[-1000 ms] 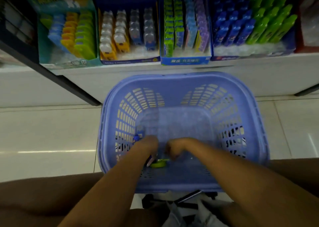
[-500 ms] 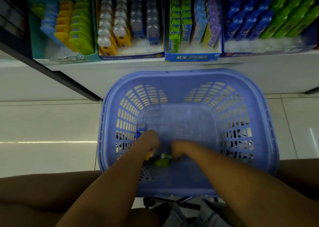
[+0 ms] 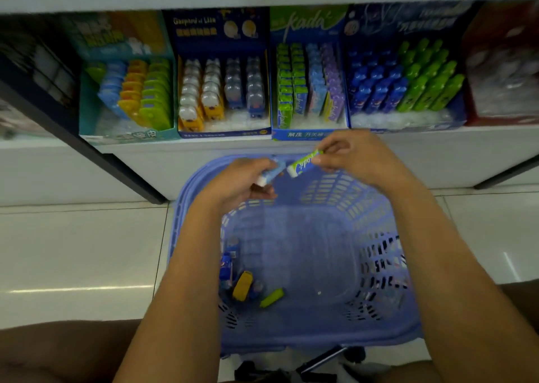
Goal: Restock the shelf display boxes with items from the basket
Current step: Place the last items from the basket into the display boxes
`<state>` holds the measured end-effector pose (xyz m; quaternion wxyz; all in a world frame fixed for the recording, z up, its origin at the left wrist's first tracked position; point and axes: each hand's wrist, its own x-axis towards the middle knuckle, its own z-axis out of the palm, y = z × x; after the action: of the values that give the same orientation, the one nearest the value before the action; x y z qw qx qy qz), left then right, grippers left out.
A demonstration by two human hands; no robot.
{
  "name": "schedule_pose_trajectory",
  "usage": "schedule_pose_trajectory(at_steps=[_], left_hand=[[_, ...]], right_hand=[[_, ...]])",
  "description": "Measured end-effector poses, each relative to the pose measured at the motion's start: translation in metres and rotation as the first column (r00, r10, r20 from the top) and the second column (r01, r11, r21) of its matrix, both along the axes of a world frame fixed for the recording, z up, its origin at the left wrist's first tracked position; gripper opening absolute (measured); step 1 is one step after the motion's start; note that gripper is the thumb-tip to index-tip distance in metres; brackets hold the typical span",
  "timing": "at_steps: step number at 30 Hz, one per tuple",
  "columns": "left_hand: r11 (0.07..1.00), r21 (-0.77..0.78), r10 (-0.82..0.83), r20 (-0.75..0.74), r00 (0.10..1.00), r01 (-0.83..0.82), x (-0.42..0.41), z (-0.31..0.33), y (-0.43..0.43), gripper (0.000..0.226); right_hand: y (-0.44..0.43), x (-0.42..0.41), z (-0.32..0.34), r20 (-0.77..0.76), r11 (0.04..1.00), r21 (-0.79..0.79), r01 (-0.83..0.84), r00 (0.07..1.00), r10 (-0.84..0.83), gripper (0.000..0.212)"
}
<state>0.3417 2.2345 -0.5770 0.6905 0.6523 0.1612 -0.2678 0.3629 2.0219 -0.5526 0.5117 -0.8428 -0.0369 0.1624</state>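
Above the far rim of the lilac basket (image 3: 379, 333), my right hand (image 3: 350, 158) pinches a slim green-and-white pack (image 3: 304, 162). My left hand (image 3: 242, 184) grips a light blue pack (image 3: 272, 172) beside it, the two packs almost touching. Both hands hover just below the middle display box (image 3: 309, 134), which holds rows of green, blue and purple packs. On the basket floor at the near left lie a yellow item (image 3: 242, 286), a small green piece (image 3: 271, 297) and blue items (image 3: 226, 269).
Along the low white shelf (image 3: 175, 155) stand a teal box (image 3: 128, 136), a dark blue box of capsule toys (image 3: 223, 133) and a box of blue and green bottles (image 3: 405, 124). A red box (image 3: 501, 62) is at far right. Pale floor tiles (image 3: 73, 251) surround the basket.
Both hands have risen from the basket floor to just below the shelf, each now holding a pack. The view has tilted upward toward the display boxes.
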Motion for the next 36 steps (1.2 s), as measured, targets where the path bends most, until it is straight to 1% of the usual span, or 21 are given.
schedule_pose_trajectory(at_steps=[1,3,5,7,9,11,14,18,21,23,24,25,27,28,29,31,32,33,34,35,36], left_hand=[[1.000,-0.029,0.009,0.035,0.999,-0.008,0.001,0.009,0.000,0.022],[0.996,-0.085,0.025,0.086,0.996,-0.018,0.002,0.025,0.000,0.025],[0.990,-0.143,0.039,0.117,0.992,-0.022,0.000,0.035,0.001,0.024],[0.987,-0.162,0.046,0.153,0.987,-0.021,-0.003,0.042,0.003,0.021],[0.991,-0.132,0.051,0.198,0.979,-0.025,-0.005,0.047,0.003,0.018],[0.994,-0.100,0.062,0.217,0.974,-0.041,-0.006,0.049,0.004,0.018],[0.993,-0.092,0.093,0.207,0.974,-0.075,-0.003,0.047,0.004,0.028],[0.967,-0.229,0.147,0.143,0.979,-0.112,0.001,0.048,0.002,0.038],[0.958,-0.265,0.155,0.152,0.976,-0.111,0.000,0.051,-0.001,0.035],[0.954,-0.279,0.163,0.173,0.971,-0.110,-0.002,0.052,-0.004,0.033],[0.948,-0.299,0.171,0.185,0.968,-0.110,-0.003,0.053,-0.006,0.032],[0.940,-0.320,0.184,0.198,0.963,-0.114,-0.003,0.053,-0.009,0.030],[0.928,-0.351,0.213,0.221,0.952,-0.126,-0.004,0.053,-0.016,0.025],[0.927,-0.355,0.216,0.238,0.947,-0.122,-0.005,0.053,-0.019,0.023],[0.927,-0.357,0.212,0.261,0.942,-0.110,-0.005,0.054,-0.023,0.023],[0.930,-0.358,0.206,0.304,0.930,-0.089,-0.006,0.057,-0.031,0.023],[0.939,-0.331,0.215,0.339,0.916,-0.098,-0.006,0.059,-0.035,0.022],[0.961,-0.246,0.221,0.411,0.884,-0.126,-0.006,0.059,-0.038,0.020],[0.980,-0.100,0.199,0.514,0.834,-0.173,-0.005,0.060,-0.039,0.019],[0.970,0.079,0.131,0.622,0.772,-0.229,-0.004,0.059,-0.039,0.020],[0.932,0.240,0.032,0.696,0.718,-0.273,-0.003,0.058,-0.038,0.026]], right_hand=[[0.001,0.003,0.014,0.116,0.998,0.031,0.058,0.991,-0.061,0.016],[0.006,0.013,0.033,0.331,0.989,0.014,0.145,0.933,-0.141,0.019],[0.013,0.025,0.045,0.458,0.982,-0.039,0.186,0.877,-0.148,0.013],[0.020,0.037,0.049,0.532,0.970,-0.147,0.193,0.842,-0.086,0.016],[0.025,0.046,0.048,0.540,0.954,-0.253,0.161,0.841,0.001,0.021],[0.029,0.051,0.046,0.502,0.929,-0.355,0.103,0.860,0.096,0.022],[0.035,0.056,0.047,0.464,0.894,-0.444,0.049,0.867,0.183,0.025],[0.043,0.067,0.058,0.404,0.856,-0.516,0.027,0.889,0.216,0.024],[0.045,0.069,0.065,0.336,0.820,-0.572,-0.021,0.906,0.257,0.027],[0.042,0.062,0.066,0.371,0.853,-0.521,0.021,0.906,0.204,0.029],[0.039,0.056,0.066,0.399,0.889,-0.454,0.061,0.906,0.142,0.029],[0.036,0.049,0.066,0.404,0.934,-0.347,0.082,0.912,0.070,0.024],[0.032,0.032,0.069,0.315,0.997,-0.068,0.030,0.949,-0.007,0.008],[0.031,0.023,0.071,0.262,0.999,0.034,-0.020,0.965,0.010,0.005],[0.030,0.016,0.072,0.234,0.994,0.094,-0.056,0.972,0.033,0.007],[0.025,0.009,0.073,0.245,0.988,0.142,-0.067,0.969,0.031,0.015],[0.022,0.009,0.073,0.277,0.988,0.150,-0.041,0.961,-0.002,0.017],[0.019,0.010,0.073,0.321,0.989,0.147,0.004,0.946,-0.051,0.018],[0.014,0.014,0.073,0.373,0.990,0.124,0.069,0.921,-0.111,0.017],[0.009,0.018,0.074,0.429,0.987,0.075,0.144,0.889,-0.162,0.016],[0.004,0.023,0.074,0.482,0.978,0.003,0.208,0.857,-0.183,0.014]])
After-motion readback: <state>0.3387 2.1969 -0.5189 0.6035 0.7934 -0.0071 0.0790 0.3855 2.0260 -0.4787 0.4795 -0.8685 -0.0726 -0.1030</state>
